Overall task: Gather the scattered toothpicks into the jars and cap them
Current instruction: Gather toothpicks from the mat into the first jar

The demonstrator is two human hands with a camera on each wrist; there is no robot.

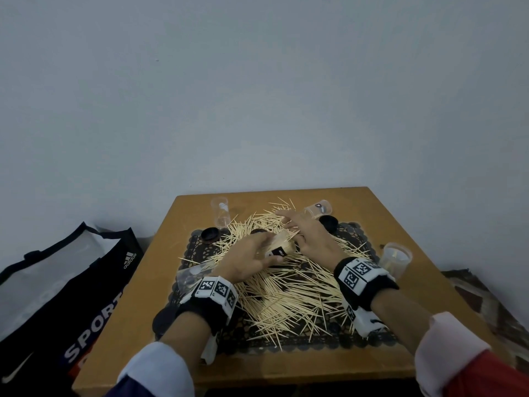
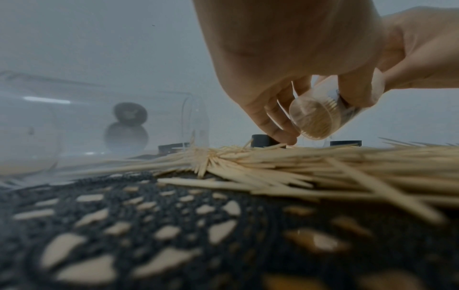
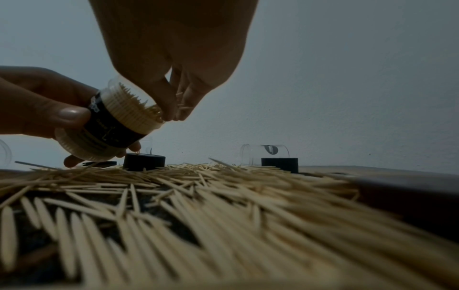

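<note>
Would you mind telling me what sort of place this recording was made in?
Probably a room in a home, not a workshop: a small wooden table against a bare wall, a black lace mat on it, and a sports shopping bag beside it.

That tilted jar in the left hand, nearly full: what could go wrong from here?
1. The jar is tipped mouth-down toward the right hand; the packed toothpicks may slide back out.
2. It looks almost full, so the toothpicks pinched in the right hand may jam or splay at the rim.
3. The left hand hovers over the loose toothpicks and could scatter them.
</note>
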